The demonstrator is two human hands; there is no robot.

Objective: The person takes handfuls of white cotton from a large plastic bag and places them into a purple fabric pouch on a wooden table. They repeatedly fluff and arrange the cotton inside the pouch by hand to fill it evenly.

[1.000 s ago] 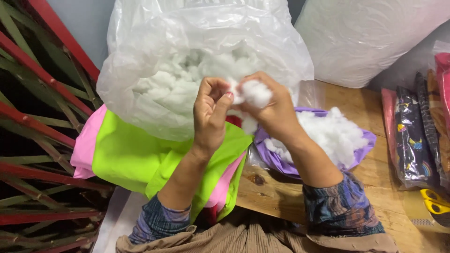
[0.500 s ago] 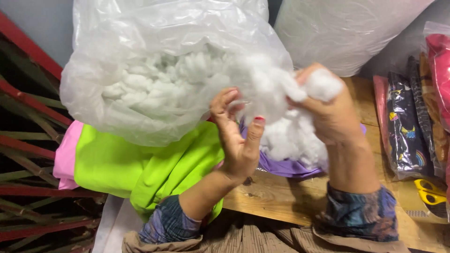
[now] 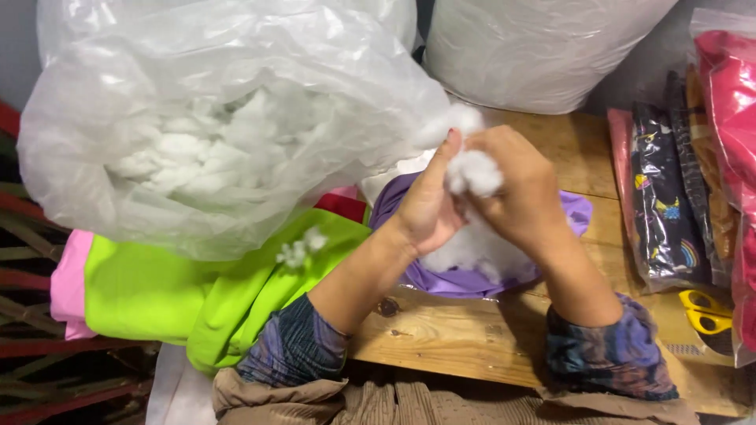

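My left hand (image 3: 429, 206) and my right hand (image 3: 516, 189) are together over a purple fabric piece (image 3: 472, 279), both pinching a clump of white stuffing (image 3: 475, 170). More white stuffing lies heaped on the purple fabric under my hands. A large clear plastic bag of white stuffing (image 3: 213, 134) sits just left of my hands. A small tuft of stuffing (image 3: 299, 248) rests on the lime green fabric (image 3: 197, 291).
A wooden table (image 3: 441, 330) holds the work. Pink fabric (image 3: 67, 287) lies under the green one. Another big white bag (image 3: 543, 47) stands behind. Patterned dark fabric packs (image 3: 669, 197), a red pack (image 3: 728, 118) and yellow-handled scissors (image 3: 705, 308) lie at right.
My hands have come back together, lower over the purple fabric, after the right hand pulled stuffing up and right. The view has shifted so the clear bag fills more of the left.
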